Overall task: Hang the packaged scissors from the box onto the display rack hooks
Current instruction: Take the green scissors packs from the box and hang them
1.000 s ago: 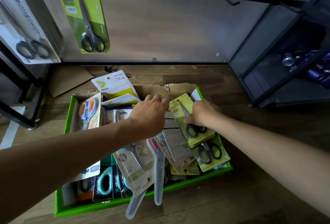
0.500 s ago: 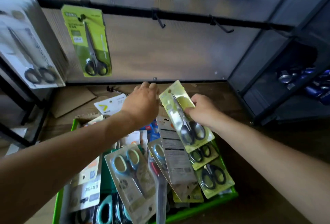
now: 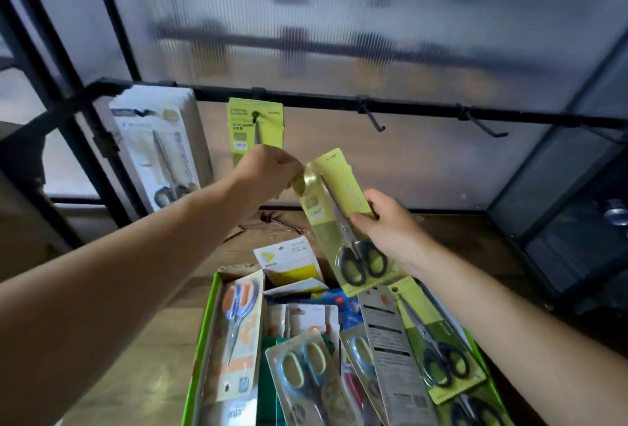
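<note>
A green-carded pack of black-handled scissors (image 3: 343, 218) is held up in the air above the box, tilted left. My right hand (image 3: 387, 232) grips its right edge near the middle. My left hand (image 3: 268, 174) pinches its top left corner. Below lies the green box (image 3: 200, 340) with several scissor packs in it. Behind, a black rack bar (image 3: 319, 106) carries a hanging green scissor pack (image 3: 253, 130) on the left and two bare hooks (image 3: 372, 118) (image 3: 482, 124) to the right.
A white-carded scissor pack (image 3: 159, 150) hangs on a rack at the left. A black shelf unit (image 3: 571, 221) stands at the right. A ribbed translucent panel backs the rack. The box sits on a wooden floor (image 3: 142, 357).
Both hands have lifted the green pack out of the box and up toward the rack bar. My left hand went from reaching over the box to pinching the pack's top. The view tilted upward.
</note>
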Demonstrator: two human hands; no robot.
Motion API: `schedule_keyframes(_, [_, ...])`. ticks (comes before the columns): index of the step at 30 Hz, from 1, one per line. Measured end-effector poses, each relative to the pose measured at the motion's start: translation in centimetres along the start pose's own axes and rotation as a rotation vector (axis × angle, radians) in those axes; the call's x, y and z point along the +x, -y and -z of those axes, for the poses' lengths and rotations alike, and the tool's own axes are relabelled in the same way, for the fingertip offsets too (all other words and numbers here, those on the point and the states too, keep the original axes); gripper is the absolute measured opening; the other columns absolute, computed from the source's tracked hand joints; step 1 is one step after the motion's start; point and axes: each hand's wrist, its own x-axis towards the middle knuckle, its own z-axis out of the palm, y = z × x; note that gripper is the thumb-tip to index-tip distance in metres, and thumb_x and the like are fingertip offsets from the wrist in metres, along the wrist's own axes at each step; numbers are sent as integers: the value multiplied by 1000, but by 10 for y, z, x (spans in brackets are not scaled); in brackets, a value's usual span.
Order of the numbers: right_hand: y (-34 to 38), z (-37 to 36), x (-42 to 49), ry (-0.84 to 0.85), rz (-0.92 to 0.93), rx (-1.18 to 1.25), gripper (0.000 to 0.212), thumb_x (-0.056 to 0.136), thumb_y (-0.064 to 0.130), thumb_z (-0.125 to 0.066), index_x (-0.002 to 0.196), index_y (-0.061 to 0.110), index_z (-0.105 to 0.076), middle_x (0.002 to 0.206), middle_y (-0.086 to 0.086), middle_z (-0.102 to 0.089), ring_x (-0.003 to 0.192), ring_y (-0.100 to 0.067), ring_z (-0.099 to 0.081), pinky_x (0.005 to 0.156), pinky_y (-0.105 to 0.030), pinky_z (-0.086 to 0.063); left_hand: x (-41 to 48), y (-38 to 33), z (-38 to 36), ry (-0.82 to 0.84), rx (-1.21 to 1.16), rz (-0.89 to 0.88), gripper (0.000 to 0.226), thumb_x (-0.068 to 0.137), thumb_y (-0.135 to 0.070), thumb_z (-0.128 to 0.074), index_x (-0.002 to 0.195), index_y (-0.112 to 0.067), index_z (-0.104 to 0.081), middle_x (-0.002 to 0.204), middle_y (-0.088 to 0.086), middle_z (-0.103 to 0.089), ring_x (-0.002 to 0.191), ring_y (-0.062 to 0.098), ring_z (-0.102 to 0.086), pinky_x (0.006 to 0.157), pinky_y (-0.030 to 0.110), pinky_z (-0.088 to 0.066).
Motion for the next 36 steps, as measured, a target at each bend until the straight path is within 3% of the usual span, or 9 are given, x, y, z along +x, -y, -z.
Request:
schedule_keyframes(3, [11,-10,8,-9,65,32,15,94,12,-59,106,20,-62,103,5,-69,96,-14,-63,91,-33,-48,0,-1,17,0,-35,-15,11,92,-16,-62,85,-13,-71,77,10,-66,70,22,-55,71,41,-54])
schedule_keyframes(5, [21,-16,15,3,105,56,17,95,11,-58,107,23,-62,103,7,-70,98,-10,-64,90,-31,-50,2,0,28,-39,-15,-58,10,92,-19,-63,86,-17,-71,74,3,-65,70,19,-56,74,43,-56])
schedule_keyframes(7, [33,-21,23,13,130,44,17,96,12,-58,109,22,-63,103,8,-69,97,-8,-63,86,-27,-49,4,-1,39,-96,-2,-126,8,92,-18,-63,90,-16,-71,68,-3,-60,62,12,-52,63,33,-53])
schedule_keyframes(11, [52,-30,45,-18,167,4,8,94,15,-61,102,15,-63,95,2,-69,92,-18,-63,86,-37,-50,9,-4,58,-211,56,-232,7,93,-18,-62,87,-19,-65,67,-6,-58,54,7,-46,42,12,-36])
schedule_keyframes(16, [66,-46,63,-17,202,-91,7,93,18,-63,98,14,-63,89,1,-66,89,-21,-62,82,-38,-50,15,1,73,-275,196,-270,8,93,-19,-60,86,-21,-63,83,-1,-65,66,9,-53,54,19,-41])
schedule_keyframes(19, [71,-54,72,-19,190,-105,5,93,21,-62,96,17,-62,88,4,-65,87,-18,-60,77,-33,-49,18,2,79,-335,236,-289,9,94,-18,-59,89,-16,-67,80,-3,-63,72,13,-55,59,24,-41])
schedule_keyframes(25, [66,-75,77,-14,130,-184,9,96,25,-58,94,16,-62,77,8,-58,76,-14,-55,59,-20,-38,31,13,73,-303,358,-219,15,96,-18,-55,99,-10,-68,95,6,-68,85,23,-61,74,34,-52])
schedule_keyframes(32, [65,-84,79,-44,130,-149,7,99,20,-51,93,20,-54,78,9,-52,72,-5,-48,57,-18,-31,44,9,71,-307,371,-244,14,97,-18,-53,99,-13,-66,102,4,-65,85,21,-60,66,29,-44])
schedule_keyframes(36, [64,-84,81,-55,126,-176,19,99,21,-53,82,25,-44,74,9,-47,65,-3,-44,50,-14,-29,49,13,67,-314,379,-233,13,98,-19,-53,101,-13,-64,104,5,-64,82,19,-56,63,27,-37])
